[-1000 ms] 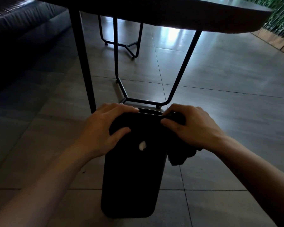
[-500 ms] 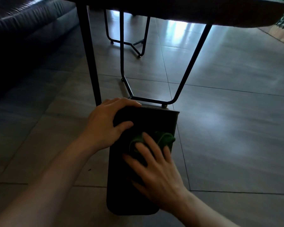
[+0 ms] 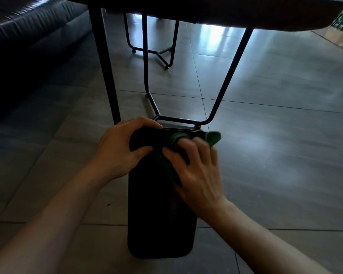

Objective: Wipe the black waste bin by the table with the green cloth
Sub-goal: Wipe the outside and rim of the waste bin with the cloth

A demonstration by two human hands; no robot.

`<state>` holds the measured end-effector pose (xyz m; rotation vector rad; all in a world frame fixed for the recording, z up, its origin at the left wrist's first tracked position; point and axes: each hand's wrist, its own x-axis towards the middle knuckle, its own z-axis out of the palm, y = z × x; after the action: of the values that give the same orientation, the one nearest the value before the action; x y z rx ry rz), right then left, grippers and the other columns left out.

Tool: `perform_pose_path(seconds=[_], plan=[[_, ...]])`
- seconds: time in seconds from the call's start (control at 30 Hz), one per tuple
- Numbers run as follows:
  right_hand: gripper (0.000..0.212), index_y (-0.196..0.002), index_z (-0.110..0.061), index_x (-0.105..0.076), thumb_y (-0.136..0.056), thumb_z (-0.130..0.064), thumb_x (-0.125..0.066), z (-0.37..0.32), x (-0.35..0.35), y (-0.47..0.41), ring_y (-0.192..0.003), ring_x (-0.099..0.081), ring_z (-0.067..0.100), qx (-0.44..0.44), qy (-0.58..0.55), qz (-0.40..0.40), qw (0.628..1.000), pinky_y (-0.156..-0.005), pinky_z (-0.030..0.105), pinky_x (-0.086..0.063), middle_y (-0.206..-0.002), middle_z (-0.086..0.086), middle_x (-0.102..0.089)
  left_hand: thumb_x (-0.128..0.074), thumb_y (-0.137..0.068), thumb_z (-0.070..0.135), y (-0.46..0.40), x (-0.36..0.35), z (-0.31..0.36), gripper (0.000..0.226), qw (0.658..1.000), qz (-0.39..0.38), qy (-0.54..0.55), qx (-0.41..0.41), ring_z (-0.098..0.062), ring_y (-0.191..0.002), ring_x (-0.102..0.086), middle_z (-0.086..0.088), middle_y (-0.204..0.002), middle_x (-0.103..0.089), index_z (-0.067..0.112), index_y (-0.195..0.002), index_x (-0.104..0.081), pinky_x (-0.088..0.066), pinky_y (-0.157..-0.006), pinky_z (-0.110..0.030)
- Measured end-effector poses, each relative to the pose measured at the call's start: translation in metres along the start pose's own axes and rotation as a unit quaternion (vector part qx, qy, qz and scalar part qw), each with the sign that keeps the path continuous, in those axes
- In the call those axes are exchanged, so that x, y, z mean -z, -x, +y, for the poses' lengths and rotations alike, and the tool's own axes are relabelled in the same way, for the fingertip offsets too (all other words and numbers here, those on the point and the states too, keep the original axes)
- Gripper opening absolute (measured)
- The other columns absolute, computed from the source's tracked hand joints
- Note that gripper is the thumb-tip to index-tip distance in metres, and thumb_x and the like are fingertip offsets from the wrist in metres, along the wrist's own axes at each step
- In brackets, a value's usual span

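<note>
Beside the desk [image 3: 226, 14], your left hand [image 3: 119, 151] is gripping the bin [image 3: 158, 214] rim, right hand [image 3: 198, 175] pressing green cloth [image 3: 213, 137] flat-fingered; sides probably next.

The left hand [image 3: 117, 151] grips the waste bin [image 3: 158, 224] at its top corner; the right hand [image 3: 198, 175] presses the cloth [image 3: 213, 137], fingers spread flat.

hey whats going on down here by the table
A person is wiping a black bin that stands on the floor beside a table leg. The left hand has its grip over the bin's top left corner, steadying it. The right hand presses a green cloth against the upper front, close to the rim. One corner of the cloth pokes out past the bin's right edge.
</note>
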<state>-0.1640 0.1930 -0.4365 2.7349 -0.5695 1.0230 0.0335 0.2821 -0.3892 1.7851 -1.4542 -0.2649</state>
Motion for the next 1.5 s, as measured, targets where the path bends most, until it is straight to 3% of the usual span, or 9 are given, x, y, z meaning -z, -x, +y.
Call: perform_pose_path(seconds=[0.13,0.2,0.43,0.7,0.83,0.93,1.17,1.3,1.5], plan=[[0.027,-0.119,-0.028,-0.067,-0.105,-0.021,-0.045,-0.031,-0.003,0.082,-0.113,-0.050,0.032,0.199,0.003,-0.101,0.975,-0.082,0.043,-0.049,-0.130,0.006,-0.049,-0.083,-0.076,0.017,0.002,0.002,-0.004,0.054,1.000,0.005,0.011,0.020,-0.013,-0.116,-0.061,0.015,-0.116,-0.068,0.049,-0.114,-0.062,-0.051,-0.100,-0.044],[0.022,-0.114,-0.030,-0.066,-0.102,-0.022,-0.049,-0.029,0.002,0.092,-0.113,-0.051,0.030,0.246,-0.008,-0.131,0.960,-0.080,0.040,-0.054,-0.130,0.004,-0.049,-0.083,-0.076,0.019,0.004,0.003,-0.002,0.054,1.000,0.000,0.017,0.021,-0.012,-0.115,-0.061,0.014,-0.116,-0.068,0.050,-0.114,-0.061,-0.051,-0.099,-0.042],[0.038,-0.123,-0.019,-0.057,-0.091,-0.033,-0.070,0.005,0.003,-0.018,-0.112,-0.046,0.034,-0.039,-0.039,0.035,0.998,-0.088,0.043,-0.040,-0.126,0.010,-0.045,-0.080,-0.078,0.018,0.001,0.000,0.004,0.054,1.000,-0.021,0.012,0.014,-0.014,-0.115,-0.061,0.011,-0.117,-0.068,0.046,-0.120,-0.061,-0.052,-0.098,-0.046],[0.008,-0.103,-0.026,-0.064,-0.097,-0.024,-0.059,-0.029,0.001,0.102,-0.107,-0.052,0.031,0.217,-0.030,-0.127,0.967,-0.075,0.040,-0.055,-0.121,0.006,-0.058,-0.084,-0.076,0.019,0.002,0.001,0.002,0.053,1.000,-0.004,0.012,0.018,-0.010,-0.113,-0.062,0.016,-0.115,-0.068,0.047,-0.115,-0.062,-0.053,-0.097,-0.043],[0.038,-0.117,-0.020,-0.056,-0.085,-0.029,-0.075,-0.003,0.003,0.019,-0.108,-0.046,0.034,0.062,-0.040,-0.032,0.997,-0.082,0.046,-0.048,-0.123,0.010,-0.045,-0.083,-0.077,0.017,-0.001,0.000,0.005,0.052,1.000,-0.011,0.010,0.019,-0.010,-0.114,-0.062,0.015,-0.116,-0.068,0.043,-0.118,-0.063,-0.052,-0.098,-0.043],[0.033,-0.114,-0.017,-0.058,-0.088,-0.031,-0.074,0.008,0.001,-0.019,-0.107,-0.044,0.032,-0.041,-0.030,0.026,0.998,-0.082,0.042,-0.041,-0.121,0.009,-0.043,-0.081,-0.079,0.017,-0.003,-0.001,0.008,0.052,1.000,-0.018,0.007,0.018,-0.010,-0.112,-0.062,0.014,-0.115,-0.068,0.044,-0.119,-0.063,-0.053,-0.097,-0.041],[0.016,-0.098,-0.025,-0.063,-0.101,-0.019,-0.049,-0.034,0.000,0.108,-0.100,-0.057,0.029,0.181,-0.038,-0.122,0.975,-0.074,0.037,-0.053,-0.117,0.007,-0.064,-0.083,-0.077,0.018,-0.002,-0.002,0.005,0.051,1.000,-0.010,0.008,0.025,-0.014,-0.114,-0.062,0.014,-0.117,-0.068,0.043,-0.117,-0.064,-0.052,-0.098,-0.043],[0.023,-0.109,-0.020,-0.058,-0.090,-0.033,-0.062,-0.014,0.005,0.041,-0.098,-0.049,0.030,0.106,-0.032,-0.086,0.990,-0.074,0.042,-0.047,-0.119,0.010,-0.051,-0.082,-0.078,0.018,-0.006,-0.006,0.006,0.053,1.000,-0.019,0.007,0.015,-0.005,-0.110,-0.060,0.018,-0.116,-0.066,0.049,-0.116,-0.061,-0.049,-0.090,-0.025],[0.028,-0.111,-0.016,-0.059,-0.091,-0.035,-0.066,0.003,0.003,-0.007,-0.100,-0.048,0.031,-0.015,-0.032,-0.008,0.999,-0.079,0.041,-0.042,-0.117,0.012,-0.051,-0.079,-0.080,0.015,-0.008,-0.008,0.010,0.053,1.000,-0.020,-0.002,0.004,-0.009,-0.110,-0.061,0.016,-0.116,-0.067,0.046,-0.119,-0.062,-0.048,-0.084,-0.025]])
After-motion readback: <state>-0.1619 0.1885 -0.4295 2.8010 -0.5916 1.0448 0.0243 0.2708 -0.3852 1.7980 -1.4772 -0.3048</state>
